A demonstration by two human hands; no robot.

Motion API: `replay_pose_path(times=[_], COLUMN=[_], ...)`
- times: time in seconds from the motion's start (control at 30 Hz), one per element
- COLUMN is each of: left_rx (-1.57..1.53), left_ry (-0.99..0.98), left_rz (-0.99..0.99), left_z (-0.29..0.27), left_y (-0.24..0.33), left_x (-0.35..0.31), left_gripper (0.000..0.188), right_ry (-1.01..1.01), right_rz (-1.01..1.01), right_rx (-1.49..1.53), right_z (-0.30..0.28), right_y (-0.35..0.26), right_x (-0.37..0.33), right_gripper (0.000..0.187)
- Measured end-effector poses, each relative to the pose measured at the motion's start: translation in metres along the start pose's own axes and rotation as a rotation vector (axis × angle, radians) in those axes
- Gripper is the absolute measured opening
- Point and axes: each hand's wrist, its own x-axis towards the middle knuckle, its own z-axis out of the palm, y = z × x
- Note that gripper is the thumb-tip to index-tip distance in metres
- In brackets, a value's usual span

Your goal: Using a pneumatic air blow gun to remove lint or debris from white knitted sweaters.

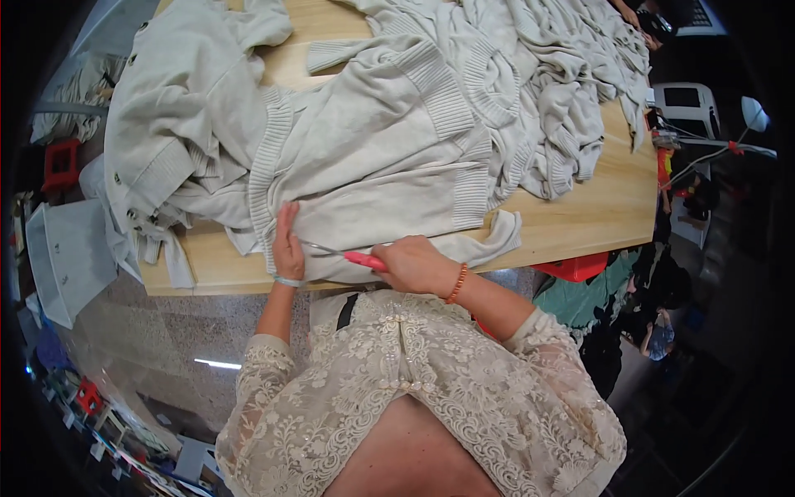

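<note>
Closed around a slim hand tool with a bright pink handle and thin metal shaft (362, 261), the right hand (414, 265) has a firm hold; the left hand (288, 246) lies with fingers straight and together on cloth, gripping nothing visible. Beneath the work spreads a pale wood-topped table (617, 207). A heap of rumpled cream knitwear (571, 87) covers its far right, and a cream knitted garment with dark buttons (186, 95) its far left. Between them, under both hands, lies a cream ribbed-knit sweater (364, 137), its long axis left to right: wide ribbed band at the left, ribbed cuffs at the right. On the floor at left stands a white rectangular plastic bin (50, 265), contents hard to make out; a red plastic container (575, 267) shows below the table's near right edge, its inside hidden. The tool's long axis runs left to right, tip pointing left, just beside the left palm, handle end inside the right fist.
</note>
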Motion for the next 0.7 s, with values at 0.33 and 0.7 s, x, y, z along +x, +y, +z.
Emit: replay_pose_path(times=[0.33, 0.7], left_rx=[-0.376, 0.431], left_ry=[0.204, -0.137], left_rz=[-0.098, 0.287], left_z=[-0.008, 0.041], left_y=[-0.015, 0.034], left_x=[-0.007, 0.019], left_gripper=[0.045, 0.060], right_ry=[0.044, 0.220], right_rz=[0.106, 0.168], right_rx=[-0.045, -0.025], right_z=[0.018, 0.013], right_y=[0.001, 0.023], right_x=[-0.014, -0.051], right_gripper=[0.024, 0.020])
